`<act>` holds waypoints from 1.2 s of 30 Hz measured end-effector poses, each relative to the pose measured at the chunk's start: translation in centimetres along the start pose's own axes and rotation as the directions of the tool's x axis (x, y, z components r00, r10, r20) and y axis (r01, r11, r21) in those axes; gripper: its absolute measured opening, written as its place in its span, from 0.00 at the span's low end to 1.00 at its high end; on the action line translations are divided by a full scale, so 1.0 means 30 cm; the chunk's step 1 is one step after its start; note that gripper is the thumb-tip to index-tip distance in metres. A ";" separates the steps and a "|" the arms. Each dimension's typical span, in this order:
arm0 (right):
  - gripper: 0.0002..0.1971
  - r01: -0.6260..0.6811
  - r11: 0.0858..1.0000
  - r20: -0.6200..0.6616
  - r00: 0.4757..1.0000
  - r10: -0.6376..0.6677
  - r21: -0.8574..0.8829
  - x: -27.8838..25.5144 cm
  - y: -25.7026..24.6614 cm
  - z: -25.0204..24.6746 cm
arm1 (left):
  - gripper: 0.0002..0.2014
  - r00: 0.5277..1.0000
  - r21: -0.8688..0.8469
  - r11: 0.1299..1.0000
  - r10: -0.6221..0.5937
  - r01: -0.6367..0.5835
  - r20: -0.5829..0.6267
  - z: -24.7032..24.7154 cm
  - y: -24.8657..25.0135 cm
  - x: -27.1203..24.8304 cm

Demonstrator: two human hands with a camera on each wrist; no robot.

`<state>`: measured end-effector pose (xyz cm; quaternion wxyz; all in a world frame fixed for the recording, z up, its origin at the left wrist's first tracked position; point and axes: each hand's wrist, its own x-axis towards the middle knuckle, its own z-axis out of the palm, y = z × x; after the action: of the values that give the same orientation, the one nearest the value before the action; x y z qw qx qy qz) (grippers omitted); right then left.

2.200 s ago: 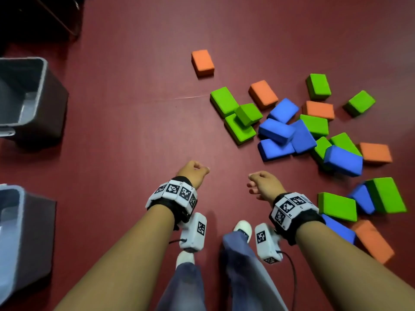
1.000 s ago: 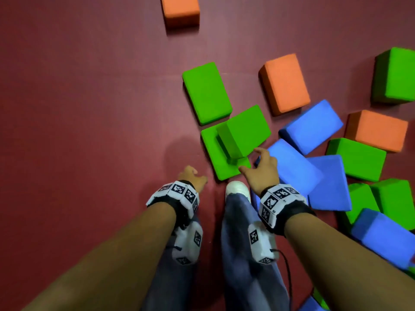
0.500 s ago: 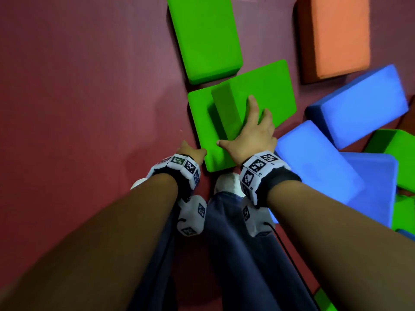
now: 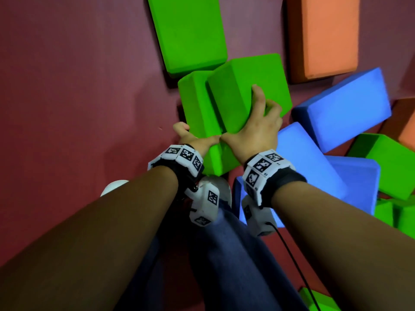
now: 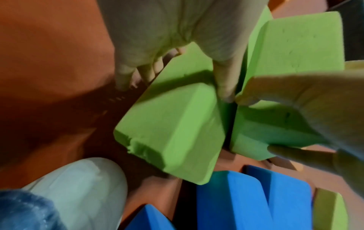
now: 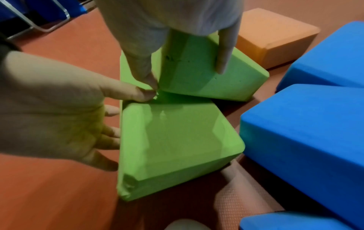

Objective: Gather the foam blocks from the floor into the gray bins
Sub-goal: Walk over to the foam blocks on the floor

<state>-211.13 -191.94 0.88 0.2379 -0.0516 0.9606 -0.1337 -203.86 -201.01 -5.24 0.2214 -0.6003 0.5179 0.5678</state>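
A dark red floor (image 4: 78, 86) fills the head view; at centre the right hand (image 4: 253, 129) grips the tilted green block (image 4: 247, 86), leaning on the lower green block (image 4: 197, 113) that the left hand (image 4: 190, 140) clasps. In the left wrist view, thumb on top, fingers under its left edge. In the right wrist view, blue blocks (image 6: 315, 132) lie at right.

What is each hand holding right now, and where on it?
The right hand grips the tilted upper green block by its near end. The left hand holds the lower green block across its near left edge, thumb on top.
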 end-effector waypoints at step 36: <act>0.47 0.786 0.367 0.225 0.292 -0.930 0.498 -1.820 -1.678 -1.227 | 0.45 0.394 -0.434 0.556 -0.198 -0.709 -0.898 -1.952 -0.479 -2.474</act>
<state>-178.54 -222.76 70.59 0.3569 -0.5599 0.6532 -0.3639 -151.38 -218.27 72.80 -0.4755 -0.7265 0.3442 0.3572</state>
